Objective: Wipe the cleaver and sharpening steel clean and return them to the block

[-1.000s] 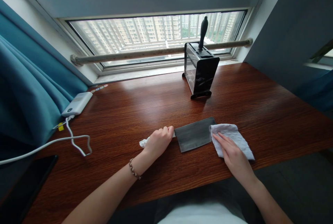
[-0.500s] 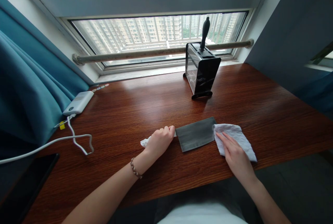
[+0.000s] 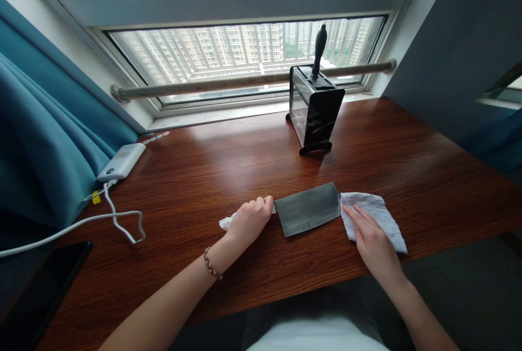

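A cleaver with a broad grey blade (image 3: 309, 209) lies across the wooden table in front of me. My left hand (image 3: 253, 219) is closed around its handle, which is mostly hidden by the fingers. A bit of crumpled white wrapping (image 3: 225, 223) pokes out behind that fist. Beyond the right end of the blade, my right hand (image 3: 372, 234) presses its fingers together on a white cloth (image 3: 381, 208). The cloth's left edge meets the blade tip or sits right beside it. My right thumb is hidden.
A black knife block (image 3: 324, 117) with clear sides, holding one dark-handled tool (image 3: 320, 49), stands near the window. At left are a white power bank (image 3: 121, 162), its white cable (image 3: 81, 228), a dark tablet-like slab (image 3: 44, 291) and a blue curtain (image 3: 53, 139).
My right hand and the cloth have slid a little to the right, baring slightly more of the blade's end. My left hand keeps its grip on the handle.
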{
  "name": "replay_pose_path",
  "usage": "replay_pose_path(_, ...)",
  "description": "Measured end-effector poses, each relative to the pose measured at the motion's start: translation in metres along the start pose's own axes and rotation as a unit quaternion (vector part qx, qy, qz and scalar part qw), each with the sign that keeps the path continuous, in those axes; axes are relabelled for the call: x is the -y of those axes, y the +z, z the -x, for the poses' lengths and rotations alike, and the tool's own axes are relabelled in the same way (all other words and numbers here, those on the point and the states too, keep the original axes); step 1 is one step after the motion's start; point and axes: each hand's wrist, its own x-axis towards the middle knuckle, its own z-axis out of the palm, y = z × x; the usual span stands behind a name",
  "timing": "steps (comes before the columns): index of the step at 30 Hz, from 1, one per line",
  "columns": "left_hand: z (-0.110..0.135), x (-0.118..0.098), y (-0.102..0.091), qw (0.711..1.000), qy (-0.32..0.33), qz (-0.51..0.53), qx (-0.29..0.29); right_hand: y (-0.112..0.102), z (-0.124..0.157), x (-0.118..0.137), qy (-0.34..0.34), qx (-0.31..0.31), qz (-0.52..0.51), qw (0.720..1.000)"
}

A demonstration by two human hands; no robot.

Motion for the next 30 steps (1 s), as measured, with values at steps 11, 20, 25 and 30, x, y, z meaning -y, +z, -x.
replay_pose_path(11,-0.001,0.000,0.000,1.000,0.001,0.001,-0.003,0.002,0.003,0.000,-0.042,0.003,0.070,0.997)
replay_pose_path(20,-0.001,-0.002,0.000,1.000,0.002,0.007,-0.011,0.009,0.007,0.074,-0.135,0.059,0.020,0.989)
replay_pose_path(25,-0.001,-0.003,0.000,1.000,0.007,0.012,-0.023,0.020,0.003,0.112,-0.236,0.129,-0.087,0.959)
replay_pose_path(30,-0.001,-0.003,-0.001,1.000,0.011,0.008,-0.026,0.021,0.000,0.112,-0.244,0.154,-0.117,0.950)
